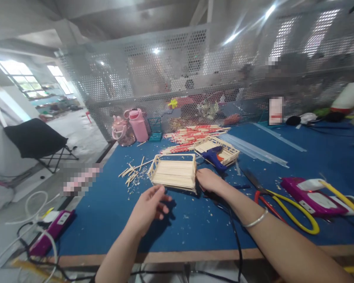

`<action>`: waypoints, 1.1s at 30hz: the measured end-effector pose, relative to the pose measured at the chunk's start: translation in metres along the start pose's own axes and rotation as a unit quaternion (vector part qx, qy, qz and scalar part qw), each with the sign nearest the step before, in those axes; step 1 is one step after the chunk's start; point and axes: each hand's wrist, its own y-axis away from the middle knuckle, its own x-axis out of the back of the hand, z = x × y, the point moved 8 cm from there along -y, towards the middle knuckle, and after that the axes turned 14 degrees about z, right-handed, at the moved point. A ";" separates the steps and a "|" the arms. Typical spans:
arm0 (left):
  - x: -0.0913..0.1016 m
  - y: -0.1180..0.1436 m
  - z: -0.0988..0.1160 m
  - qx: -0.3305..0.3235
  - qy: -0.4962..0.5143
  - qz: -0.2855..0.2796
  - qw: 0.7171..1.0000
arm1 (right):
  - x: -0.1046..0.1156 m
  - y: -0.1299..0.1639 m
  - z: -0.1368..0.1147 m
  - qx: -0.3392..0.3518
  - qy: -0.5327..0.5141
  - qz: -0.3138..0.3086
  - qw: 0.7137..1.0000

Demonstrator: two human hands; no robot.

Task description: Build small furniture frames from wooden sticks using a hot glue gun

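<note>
- Mesh divider (112, 78), biggest thing, spans the upper half; it closes off the rear of the table.
- Blue table (177, 236): front edge runs along the bottom, L edge slants up toward upper left. Most open room = bare blue at lower left & lower ctr.
- Shears (265, 192), right of ctr, w/ a purple power strip (314, 200) beyond: R side is tight.
- Red-marked sticks (194, 134), a big pile upper ctr, so plenty of matl. unused.
- Stick tray (175, 171), mid-frame, flat on table: floor laid close w/ sticks, rails & posts up at L end and rear. Looks mostly built, I'd judge; R end part hidden, can't tell if finished.
- Back tray (205, 145), upper right of it: floor & latticed sides in place, looks about done.
- L hand (150, 204), lower ctr: fingers loosely spread, nothing held, thumb by tray's front edge; contact unclear.
- R hand (208, 181), at tray's R end: fingers hidden, can't tell grip.
- Glue gun (214, 158), over back tray's near side, close above R hand.
- Black cord (238, 239) drops over front edge below R forearm; could snag.
- Loose sticks (131, 175) + crumbs, left of tray.
</note>
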 end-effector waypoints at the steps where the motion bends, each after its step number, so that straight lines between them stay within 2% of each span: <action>1: -0.006 -0.001 -0.006 0.059 0.057 -0.003 0.997 | -0.005 0.003 0.001 -0.010 -0.007 -0.027 1.000; 2: -0.011 -0.003 -0.010 0.105 0.105 -0.003 0.989 | -0.011 0.006 0.002 -0.026 -0.019 -0.055 0.998; 4: -0.019 -0.007 -0.014 0.152 0.160 0.004 0.975 | -0.017 0.013 0.004 -0.054 -0.044 -0.101 0.992; 7: -0.021 -0.013 -0.014 0.143 0.175 0.032 0.974 | -0.019 0.021 0.004 -0.076 -0.071 -0.148 0.984; 10: -0.020 -0.009 -0.014 0.116 0.158 0.039 0.980 | -0.011 0.029 0.004 -0.090 -0.078 -0.164 0.979; 14: -0.025 0.016 -0.020 0.093 0.059 -0.051 0.993 | 0.016 0.042 0.009 -0.062 -0.042 -0.118 0.990; 17: -0.017 0.030 -0.025 0.025 -0.040 -0.086 0.995 | 0.039 0.061 0.027 -0.039 -0.008 -0.073 0.997; 19: -0.006 0.029 -0.023 -0.040 -0.081 -0.075 0.993 | 0.056 0.077 0.048 -0.037 0.032 -0.010 0.999; 21: 0.010 0.020 -0.015 -0.119 -0.104 -0.014 0.987 | 0.070 0.095 0.070 -0.027 0.102 0.078 0.991; 22: 0.020 0.013 -0.008 -0.165 -0.117 0.033 0.979 | 0.070 0.105 0.079 -0.024 0.126 0.100 0.987; 24: 0.035 0.001 0.009 -0.252 -0.164 0.124 0.946 | 0.058 0.121 0.092 -0.008 0.120 0.099 0.988; 25: 0.038 -0.005 0.016 -0.282 -0.200 0.146 0.927 | 0.050 0.128 0.095 -0.001 0.106 0.103 0.989; 26: 0.036 -0.012 0.022 -0.301 -0.241 0.144 0.911 | 0.045 0.132 0.095 0.008 0.090 0.117 0.989; 28: 0.025 -0.027 0.027 -0.314 -0.325 0.094 0.887 | 0.036 0.134 0.092 0.018 0.075 0.145 0.987; 30: 0.017 -0.037 0.030 -0.311 -0.388 0.052 0.866 | 0.028 0.127 0.084 0.014 0.080 0.144 0.986; 33: 0.018 -0.043 0.035 -0.305 -0.425 0.057 0.850 | 0.022 0.107 0.073 -0.006 0.114 0.123 0.986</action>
